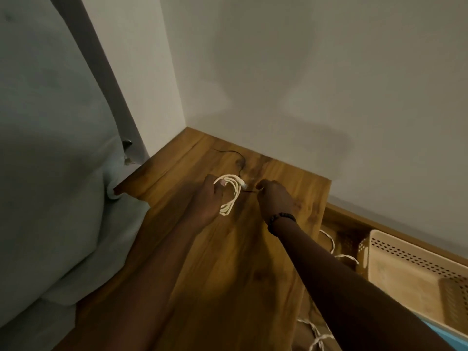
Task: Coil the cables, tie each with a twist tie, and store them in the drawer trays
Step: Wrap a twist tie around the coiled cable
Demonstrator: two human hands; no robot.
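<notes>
Grey cushion fills the 9 o'clock side, butted against the wooden table.

Left hand holds the white cable, already looped into a coil, just above the table near centre. Thumb hooks through the loops; the other fingers sit underneath, curl not visible. A plug end pokes out at the coil's 2 o'clock.

A thin dark wire lies on the table at 12 o'clock from the coil, apart from it; can't tell what it is.

Right hand, beaded bracelet at the wrist, is just beside the coil at its 3 o'clock. Fingertips pinch a thin dark twist tie, pointed at the coil.

My read: coiling done on this one, tying in hand. Next move: thread the tie around the bundle, twist the ends while the left keeps the loops together.

At 4 o'clock, a perforated cream tray sits lower down in what looks like the open drawer. Loose white cables trail beside it, still uncoiled.
</notes>
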